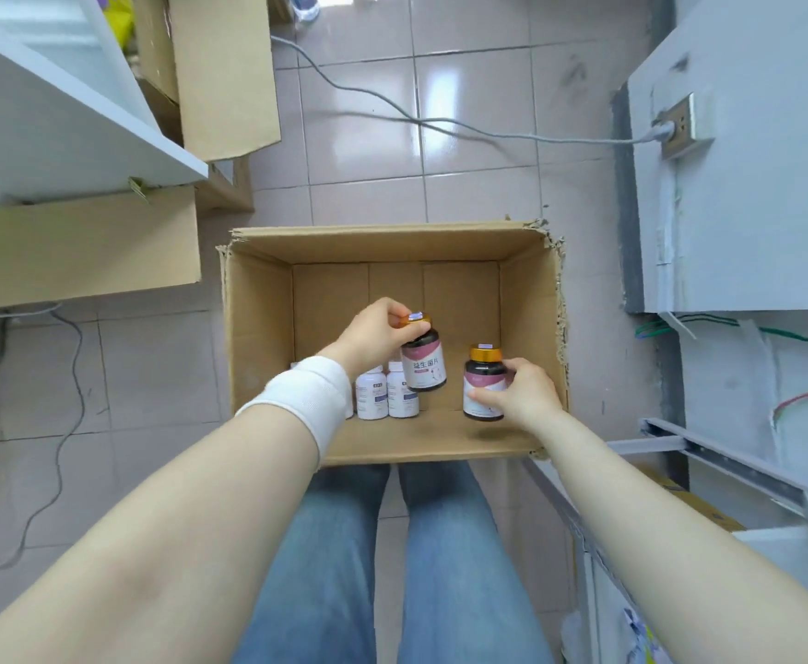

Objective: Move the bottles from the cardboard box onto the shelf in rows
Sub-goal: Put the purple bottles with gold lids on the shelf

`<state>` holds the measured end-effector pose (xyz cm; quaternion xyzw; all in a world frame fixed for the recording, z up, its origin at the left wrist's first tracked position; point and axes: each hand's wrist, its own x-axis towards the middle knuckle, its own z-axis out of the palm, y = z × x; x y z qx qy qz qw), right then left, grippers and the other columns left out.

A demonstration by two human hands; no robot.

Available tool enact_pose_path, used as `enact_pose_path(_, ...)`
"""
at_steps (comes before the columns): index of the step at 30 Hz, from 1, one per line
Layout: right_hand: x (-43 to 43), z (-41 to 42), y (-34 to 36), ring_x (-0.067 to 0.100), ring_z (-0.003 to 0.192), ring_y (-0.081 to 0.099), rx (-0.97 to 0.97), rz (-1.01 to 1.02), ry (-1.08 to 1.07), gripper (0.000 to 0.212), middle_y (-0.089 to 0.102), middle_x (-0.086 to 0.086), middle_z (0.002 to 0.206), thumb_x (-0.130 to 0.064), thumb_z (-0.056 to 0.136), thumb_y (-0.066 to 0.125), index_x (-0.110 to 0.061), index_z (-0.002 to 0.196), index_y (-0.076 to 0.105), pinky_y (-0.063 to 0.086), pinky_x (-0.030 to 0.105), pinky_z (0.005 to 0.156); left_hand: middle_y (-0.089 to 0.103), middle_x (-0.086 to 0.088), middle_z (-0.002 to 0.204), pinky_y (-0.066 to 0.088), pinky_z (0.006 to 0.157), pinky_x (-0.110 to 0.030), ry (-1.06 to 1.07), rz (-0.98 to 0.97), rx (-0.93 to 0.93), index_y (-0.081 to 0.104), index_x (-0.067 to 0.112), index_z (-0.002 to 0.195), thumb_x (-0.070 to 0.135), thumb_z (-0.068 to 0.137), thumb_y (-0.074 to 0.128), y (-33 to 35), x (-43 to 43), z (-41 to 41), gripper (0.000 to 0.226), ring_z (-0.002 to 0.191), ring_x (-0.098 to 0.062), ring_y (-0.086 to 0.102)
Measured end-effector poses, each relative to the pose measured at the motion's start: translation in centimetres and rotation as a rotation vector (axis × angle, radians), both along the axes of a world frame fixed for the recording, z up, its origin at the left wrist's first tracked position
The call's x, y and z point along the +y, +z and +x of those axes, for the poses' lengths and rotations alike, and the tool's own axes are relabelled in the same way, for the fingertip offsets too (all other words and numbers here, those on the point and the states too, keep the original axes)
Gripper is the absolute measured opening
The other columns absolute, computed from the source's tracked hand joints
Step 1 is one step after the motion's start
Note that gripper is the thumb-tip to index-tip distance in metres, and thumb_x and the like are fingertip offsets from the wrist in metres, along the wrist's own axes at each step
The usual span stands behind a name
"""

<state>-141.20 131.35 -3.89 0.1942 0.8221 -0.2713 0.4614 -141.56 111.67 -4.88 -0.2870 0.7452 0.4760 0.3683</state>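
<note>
Curls the fingers of the left hand over the ribbed gold cap of a dark glossy bottle, tilted, pink-and-white label to the camera, held clear of the box floor. Wraps the fingers of the right hand round the side of a second dark bottle, upright, same gold cap, near the right wall. Cannot tell whether lifted or standing.

Just beside the left wrist, two white bottles, round-shouldered, matte, white-capped, upright and touching, against the near wall. Partly across them, a white elastic wrist wrap.

All inside the open cardboard box: plain brown corrugated board, rectangular, right rim torn and ragged, flaps gone or folded out of sight.

Below the box, two legs in blue jeans. Underneath, a floor of glossy pale pink tiles, crossed by a slack grey cable plugged into a wall socket at right. At left, a white ledge over more brown cartons. At lower right, close to the right forearm, a grey metal rail.
</note>
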Motion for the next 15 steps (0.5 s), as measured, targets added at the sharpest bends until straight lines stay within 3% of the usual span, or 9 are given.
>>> enact_pose_path(4, -1.0, 0.8, 6.7, 0.019, 0.103, 0.057, 0.019, -0.161, -0.228, 0.058, 0.061, 0.009, 0.124, -0.024, 0.076, 0.075, -0.010, 0.127, 0.053, 0.046, 0.027, 0.083, 0.064, 0.000, 0.112, 0.050, 0.084, -0.028, -0.001, 0.061, 0.164, 0.058, 0.019, 0.113, 0.043, 0.088, 0.059, 6.2, -2.1, 0.1, 0.035, 0.098, -0.011, 0.059)
enact_pose_path(8, -2.5, 3.6, 13.4, 0.018, 0.103, 0.055, 0.134, -0.255, -0.434, 0.056, 0.057, 0.001, 0.115, -0.026, 0.078, 0.073, -0.012, 0.127, 0.049, 0.046, 0.030, 0.086, 0.065, -0.004, 0.099, 0.049, 0.070, -0.019, -0.006, 0.215, 0.320, 0.062, 0.013, 0.109, 0.037, 0.094, 0.051, 12.9, -3.1, 0.6, 0.031, 0.080, -0.009, 0.059)
enact_pose_path(11, -3.6, 7.7, 18.3, 0.016, 0.096, 0.056, 0.266, -0.304, -0.633, 0.056, 0.056, 0.002, 0.112, -0.025, 0.079, 0.073, -0.013, 0.127, 0.047, 0.045, 0.028, 0.081, 0.062, -0.006, 0.099, 0.051, 0.074, -0.024, -0.055, 0.327, 0.382, 0.057, 0.014, 0.105, 0.037, 0.097, 0.043, 18.3, -3.0, 1.6, 0.028, 0.092, -0.018, 0.060)
enact_pose_path(13, -3.8, 10.8, 21.3, 0.022, 0.105, 0.057, 0.319, -0.339, -0.748, 0.057, 0.058, 0.007, 0.118, -0.022, 0.079, 0.072, -0.011, 0.129, 0.046, 0.047, 0.031, 0.086, 0.061, -0.003, 0.095, 0.051, 0.080, -0.032, -0.106, 0.402, 0.424, 0.055, 0.018, 0.102, 0.039, 0.097, 0.042, 22.2, -2.2, 2.5, 0.025, 0.093, -0.020, 0.060)
enact_pose_path(15, -3.4, 14.0, 24.3, 0.022, 0.103, 0.059, 0.402, -0.359, -0.842, 0.053, 0.062, 0.006, 0.111, -0.019, 0.079, 0.072, -0.011, 0.127, 0.050, 0.048, 0.031, 0.086, 0.060, -0.004, 0.095, 0.049, 0.085, -0.039, -0.156, 0.495, 0.463, 0.053, 0.017, 0.101, 0.037, 0.097, 0.042, 26.0, -1.0, 3.8, 0.023, 0.089, -0.018, 0.060)
